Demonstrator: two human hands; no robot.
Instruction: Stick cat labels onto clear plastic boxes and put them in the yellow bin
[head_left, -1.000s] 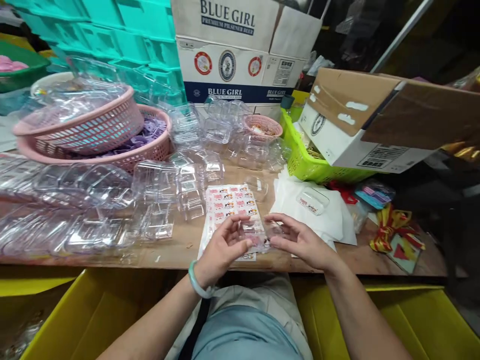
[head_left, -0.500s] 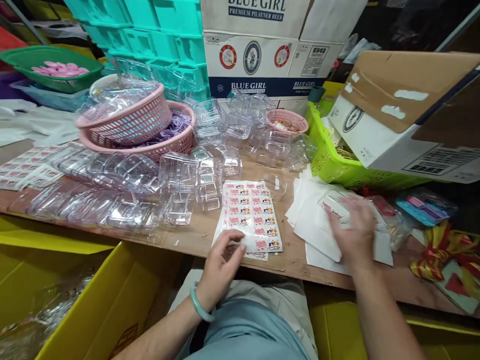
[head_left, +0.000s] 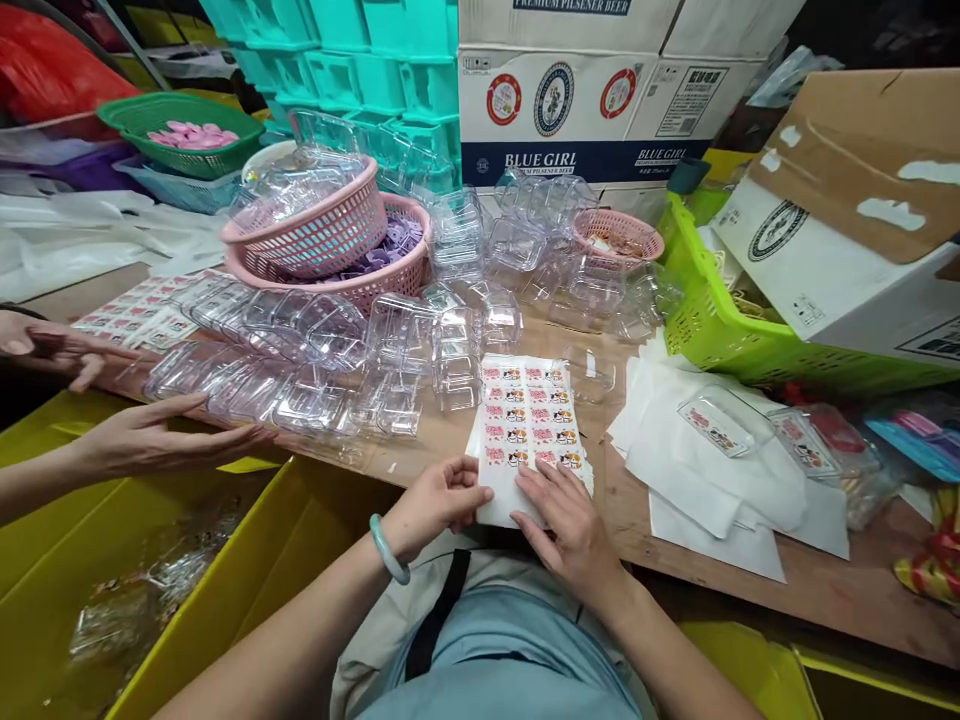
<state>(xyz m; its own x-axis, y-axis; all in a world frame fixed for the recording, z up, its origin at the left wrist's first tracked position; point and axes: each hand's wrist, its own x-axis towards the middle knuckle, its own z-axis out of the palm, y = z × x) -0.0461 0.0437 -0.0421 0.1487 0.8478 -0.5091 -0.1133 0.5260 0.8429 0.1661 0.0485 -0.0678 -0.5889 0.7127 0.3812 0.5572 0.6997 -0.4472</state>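
A sheet of cat stickers (head_left: 529, 415) lies on the table in front of me, its lower end bare white backing. At its lower left edge, my left hand (head_left: 442, 498) pinches the sheet between thumb and fingers; a pale green bangle is on that wrist. My right hand (head_left: 570, 525) rests on the lower right of the sheet with its fingers stretched apart. To the right, a clear plastic box piece (head_left: 716, 420) bearing a cat sticker sits on white papers (head_left: 679, 490). Rows of clear plastic boxes (head_left: 304, 335) stand left of the sheet.
A co-worker's hands (head_left: 161, 435) reach in from the left beside the clear boxes. Pink baskets (head_left: 326, 225) stand behind. A lime green basket (head_left: 701, 310) with a carton (head_left: 832, 240) is at the right. Below the table's front edge sits a yellow bin (head_left: 247, 560).
My right hand has come from the sticker-marked clear piece to the sticker sheet. My left hand now grips the sheet's edge. A co-worker's hands have appeared at left, and the view has shifted left.
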